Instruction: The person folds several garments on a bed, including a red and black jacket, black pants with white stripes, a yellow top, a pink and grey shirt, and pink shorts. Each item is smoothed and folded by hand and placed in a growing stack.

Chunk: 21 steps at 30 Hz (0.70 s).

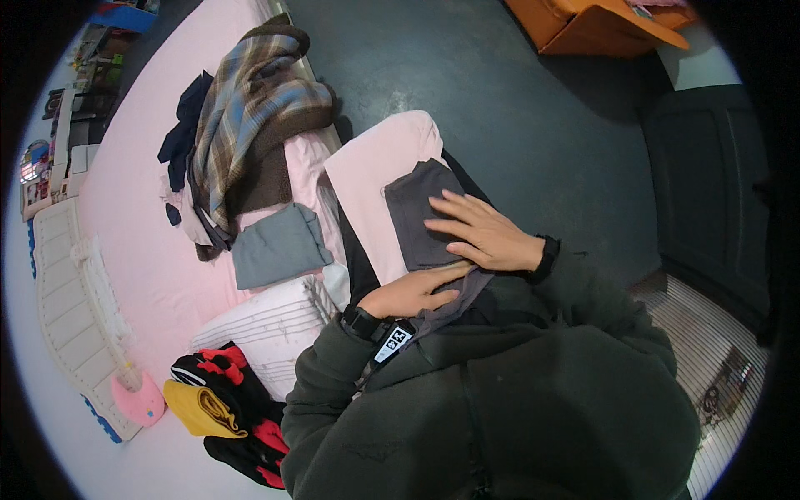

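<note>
A dark grey garment (415, 219), partly folded, lies over a pale pink cloth (381, 156) across my lap. My right hand (484, 231) rests flat on its upper part, fingers spread. Lower down, my left hand (415, 290) lies at the garment's near edge, fingers stretched towards my right hand; whether it pinches the fabric is not clear. A loose part of the garment hangs below my left hand, against my jacket. To the left, a folded grey-green cloth (278, 247) lies on the pink bed sheet (150, 206).
A plaid blanket (240, 119) and dark clothing (184, 131) are heaped on the bed. Nearer are a striped white pillow (262, 325), a yellow folded cloth (200, 409), and black-and-red fabric (228, 369). An orange container (587, 28) stands beyond the grey floor.
</note>
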Each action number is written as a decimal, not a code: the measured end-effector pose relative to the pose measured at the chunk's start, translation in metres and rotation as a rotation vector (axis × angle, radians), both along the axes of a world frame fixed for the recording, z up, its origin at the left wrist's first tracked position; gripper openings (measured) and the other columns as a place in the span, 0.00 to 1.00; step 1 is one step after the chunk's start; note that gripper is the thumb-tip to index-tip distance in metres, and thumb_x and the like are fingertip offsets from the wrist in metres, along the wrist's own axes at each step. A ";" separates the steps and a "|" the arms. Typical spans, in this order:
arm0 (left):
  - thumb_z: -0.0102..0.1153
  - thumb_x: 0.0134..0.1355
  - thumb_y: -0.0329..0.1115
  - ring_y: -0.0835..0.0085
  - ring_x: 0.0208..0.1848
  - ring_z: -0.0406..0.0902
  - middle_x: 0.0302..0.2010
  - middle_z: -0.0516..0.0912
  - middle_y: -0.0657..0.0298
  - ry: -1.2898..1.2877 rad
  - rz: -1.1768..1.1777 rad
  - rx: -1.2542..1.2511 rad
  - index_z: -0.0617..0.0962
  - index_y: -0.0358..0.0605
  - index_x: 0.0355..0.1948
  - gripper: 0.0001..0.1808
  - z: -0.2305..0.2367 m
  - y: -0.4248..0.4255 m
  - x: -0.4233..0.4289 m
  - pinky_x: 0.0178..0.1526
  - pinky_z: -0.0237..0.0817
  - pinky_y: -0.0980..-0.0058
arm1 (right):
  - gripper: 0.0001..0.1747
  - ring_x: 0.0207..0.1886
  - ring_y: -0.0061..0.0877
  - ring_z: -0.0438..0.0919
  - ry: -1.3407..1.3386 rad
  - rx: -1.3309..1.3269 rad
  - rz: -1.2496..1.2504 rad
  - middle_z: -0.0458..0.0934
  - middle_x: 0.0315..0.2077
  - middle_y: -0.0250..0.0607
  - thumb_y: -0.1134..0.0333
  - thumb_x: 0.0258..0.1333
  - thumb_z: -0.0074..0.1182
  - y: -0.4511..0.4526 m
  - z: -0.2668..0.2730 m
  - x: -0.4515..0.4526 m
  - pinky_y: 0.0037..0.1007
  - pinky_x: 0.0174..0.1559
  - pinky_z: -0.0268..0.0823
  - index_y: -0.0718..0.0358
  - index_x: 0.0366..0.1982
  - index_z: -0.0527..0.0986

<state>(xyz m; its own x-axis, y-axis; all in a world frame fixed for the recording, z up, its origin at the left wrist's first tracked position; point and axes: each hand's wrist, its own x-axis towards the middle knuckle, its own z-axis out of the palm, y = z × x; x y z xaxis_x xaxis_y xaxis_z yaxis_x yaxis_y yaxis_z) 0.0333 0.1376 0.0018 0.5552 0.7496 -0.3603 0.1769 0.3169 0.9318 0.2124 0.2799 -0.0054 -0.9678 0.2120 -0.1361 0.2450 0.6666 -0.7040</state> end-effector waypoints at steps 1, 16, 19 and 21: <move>0.49 0.71 0.40 0.61 0.61 0.73 0.62 0.74 0.49 -0.050 0.036 -0.019 0.66 0.41 0.68 0.27 0.001 -0.001 -0.003 0.62 0.62 0.69 | 0.22 0.75 0.37 0.47 -0.186 0.112 0.124 0.57 0.70 0.42 0.59 0.68 0.45 0.001 -0.004 0.002 0.46 0.73 0.43 0.57 0.61 0.71; 0.56 0.45 0.21 0.61 0.73 0.58 0.62 0.76 0.60 0.324 0.309 0.217 0.79 0.51 0.56 0.32 0.002 -0.069 -0.049 0.74 0.41 0.56 | 0.28 0.74 0.35 0.53 -0.049 0.129 0.331 0.65 0.66 0.36 0.78 0.49 0.53 0.037 0.007 0.051 0.47 0.72 0.48 0.55 0.54 0.76; 0.60 0.49 0.24 0.62 0.73 0.58 0.61 0.77 0.59 0.404 0.292 0.327 0.80 0.51 0.55 0.29 -0.012 -0.065 -0.049 0.75 0.41 0.57 | 0.24 0.73 0.36 0.54 -0.035 0.019 0.314 0.66 0.66 0.36 0.75 0.53 0.54 0.043 0.000 0.043 0.49 0.72 0.48 0.54 0.53 0.76; 0.58 0.62 0.32 0.68 0.60 0.74 0.53 0.81 0.60 0.251 0.592 0.187 0.80 0.43 0.50 0.15 -0.022 -0.060 -0.049 0.68 0.55 0.63 | 0.21 0.72 0.38 0.57 -0.117 -0.188 0.215 0.67 0.65 0.38 0.72 0.56 0.53 0.050 -0.006 0.033 0.49 0.71 0.48 0.55 0.53 0.77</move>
